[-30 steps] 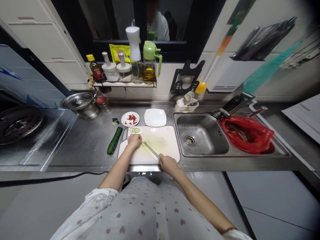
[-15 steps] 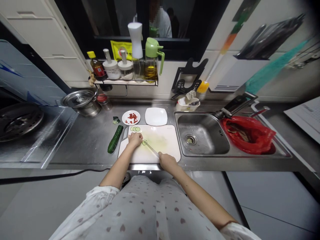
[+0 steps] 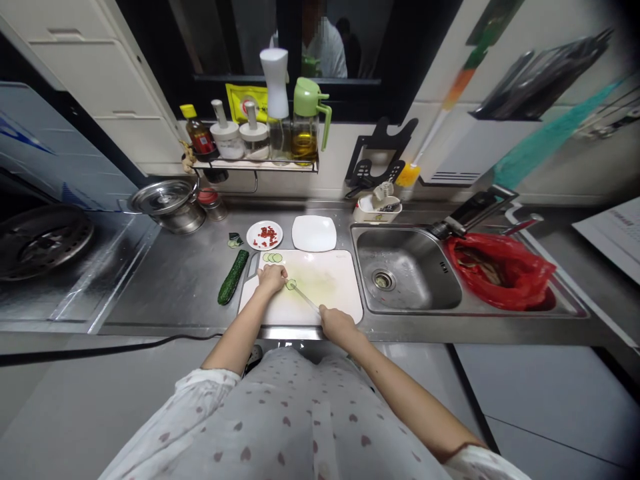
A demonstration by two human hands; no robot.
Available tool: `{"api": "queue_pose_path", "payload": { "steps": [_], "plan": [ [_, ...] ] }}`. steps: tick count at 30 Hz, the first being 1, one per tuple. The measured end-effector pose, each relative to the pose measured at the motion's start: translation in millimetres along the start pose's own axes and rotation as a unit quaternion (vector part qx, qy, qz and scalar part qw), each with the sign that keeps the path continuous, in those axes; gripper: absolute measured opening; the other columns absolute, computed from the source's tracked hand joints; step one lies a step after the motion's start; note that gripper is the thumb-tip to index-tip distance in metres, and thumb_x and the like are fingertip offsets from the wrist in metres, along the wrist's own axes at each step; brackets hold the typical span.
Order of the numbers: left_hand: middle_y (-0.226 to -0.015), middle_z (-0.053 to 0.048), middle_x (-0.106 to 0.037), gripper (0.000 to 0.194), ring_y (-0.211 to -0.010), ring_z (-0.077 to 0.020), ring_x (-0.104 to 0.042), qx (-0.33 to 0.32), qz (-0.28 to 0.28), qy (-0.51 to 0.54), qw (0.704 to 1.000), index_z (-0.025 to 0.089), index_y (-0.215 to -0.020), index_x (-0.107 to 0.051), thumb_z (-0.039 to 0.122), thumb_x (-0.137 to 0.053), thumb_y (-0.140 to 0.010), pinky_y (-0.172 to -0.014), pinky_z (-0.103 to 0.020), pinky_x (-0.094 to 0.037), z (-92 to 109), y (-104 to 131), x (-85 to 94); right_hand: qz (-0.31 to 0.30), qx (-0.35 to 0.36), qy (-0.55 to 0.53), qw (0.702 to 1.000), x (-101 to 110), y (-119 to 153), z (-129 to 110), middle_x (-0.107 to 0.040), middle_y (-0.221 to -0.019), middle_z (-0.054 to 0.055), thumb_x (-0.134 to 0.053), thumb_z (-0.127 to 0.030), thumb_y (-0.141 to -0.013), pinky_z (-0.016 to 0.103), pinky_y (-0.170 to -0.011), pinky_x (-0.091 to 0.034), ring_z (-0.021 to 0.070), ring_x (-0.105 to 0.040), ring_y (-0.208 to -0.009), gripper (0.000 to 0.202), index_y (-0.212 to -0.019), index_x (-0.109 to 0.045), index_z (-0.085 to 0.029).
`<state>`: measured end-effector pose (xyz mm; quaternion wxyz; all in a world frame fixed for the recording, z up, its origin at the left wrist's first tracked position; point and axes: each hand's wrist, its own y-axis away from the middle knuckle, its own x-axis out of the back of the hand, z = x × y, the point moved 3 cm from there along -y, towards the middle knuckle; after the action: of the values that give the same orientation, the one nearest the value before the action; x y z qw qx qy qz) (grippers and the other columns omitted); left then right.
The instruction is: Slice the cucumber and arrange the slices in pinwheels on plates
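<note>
My right hand [image 3: 338,325] grips a knife [image 3: 307,299] by its handle over the white cutting board [image 3: 330,267]. The blade points up and left, its tip at a pale green cucumber slice [image 3: 291,285]. My left hand [image 3: 273,277] is closed just left of that slice, fingers curled down; whatever is under them is hidden. Several cucumber slices [image 3: 273,257] lie in a row at the board's upper left. A dark green cucumber [image 3: 233,277] rests on the counter left of the board.
Behind the board sit a plate with chopped red pieces [image 3: 255,230] and a white square plate [image 3: 314,233]. Dark green scraps [image 3: 235,239] lie nearby. To the right is a steel sink [image 3: 410,267] with a red bag [image 3: 520,287] beside it. A lidded pot [image 3: 175,210] stands left.
The whole view has shifted slightly. The knife blade appears thinner, turned more edge-on, with its tip still at the slice. Both hands stay in nearly the same places on the board.
</note>
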<state>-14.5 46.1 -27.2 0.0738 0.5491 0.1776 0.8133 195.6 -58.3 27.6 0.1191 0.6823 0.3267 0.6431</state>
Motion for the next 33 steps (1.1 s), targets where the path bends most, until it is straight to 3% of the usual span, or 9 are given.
{"api": "queue_pose_path", "payload": {
  "steps": [11, 23, 33],
  "plan": [
    [-0.104, -0.004, -0.07, 0.012, -0.114, -0.0285, -0.05, 0.002, -0.002, -0.001, 1.0, 0.027, -0.087, -0.067, 0.03, -0.066, -0.076, -0.097, -0.044, -0.03, -1, -1, -0.5, -0.017, -0.007, 0.001, 1.0, -1, 11, 5, -0.068, -0.104, 0.016, -0.035, -0.014, -0.094, 0.033, -0.074, -0.046, 0.0256, -0.066, -0.1, 0.029, -0.118, -0.052, -0.017],
    [-0.104, -0.004, -0.07, 0.01, -0.114, -0.0284, -0.049, 0.005, -0.002, 0.002, 1.0, 0.027, -0.086, -0.067, 0.03, -0.065, -0.077, -0.097, -0.045, -0.03, -1, -1, -0.4, -0.016, 0.004, -0.003, 1.0, 4, -6, -4, -0.068, -0.103, 0.017, -0.039, -0.012, -0.091, 0.031, -0.071, -0.045, 0.0257, -0.066, -0.098, 0.03, -0.118, -0.05, -0.015],
    [-0.102, -0.003, -0.07, 0.008, -0.114, -0.0288, -0.049, 0.001, -0.009, 0.002, 1.0, 0.026, -0.083, -0.066, 0.03, -0.066, -0.076, -0.096, -0.045, -0.03, -1, -2, -0.7, 0.002, 0.031, 0.04, 0.999, 18, -12, 4, -0.068, -0.104, 0.019, -0.037, -0.008, -0.091, 0.034, -0.077, -0.048, 0.0262, -0.066, -0.102, 0.033, -0.118, -0.054, -0.015]
  ]
}}
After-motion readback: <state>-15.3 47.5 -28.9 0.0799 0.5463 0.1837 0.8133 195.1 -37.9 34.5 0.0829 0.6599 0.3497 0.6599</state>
